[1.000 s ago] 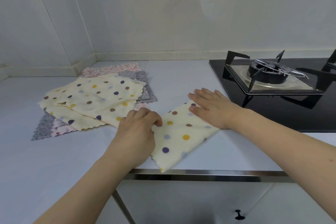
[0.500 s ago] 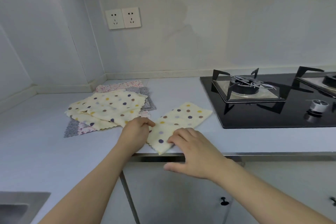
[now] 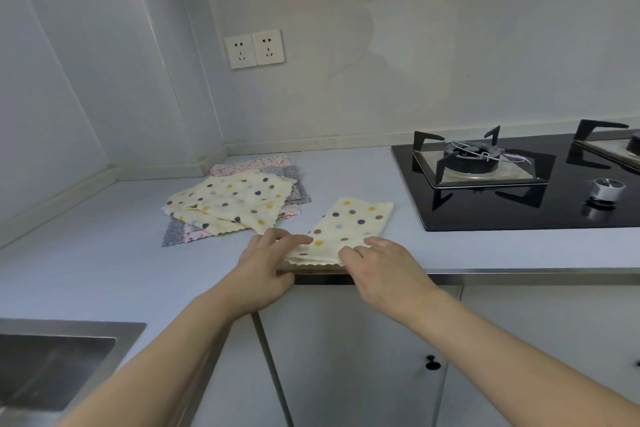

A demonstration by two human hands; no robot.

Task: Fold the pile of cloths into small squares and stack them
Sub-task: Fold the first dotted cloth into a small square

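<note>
A cream polka-dot cloth, folded into a long strip, lies on the counter near its front edge. My left hand pinches the strip's near left corner. My right hand grips the near right corner, and that near end is lifted slightly off the counter. To the left lies the pile of cloths: cream polka-dot ones on top, grey and pink patterned ones beneath.
A black gas hob with pan supports and a knob sits to the right. A steel sink is at the lower left. The counter's metal front edge runs above white cabinet doors. Wall sockets are behind.
My right hand left the strip's far end, came to the near end and took its right corner. The near end now lifts off the counter. The camera tilted up and back.
</note>
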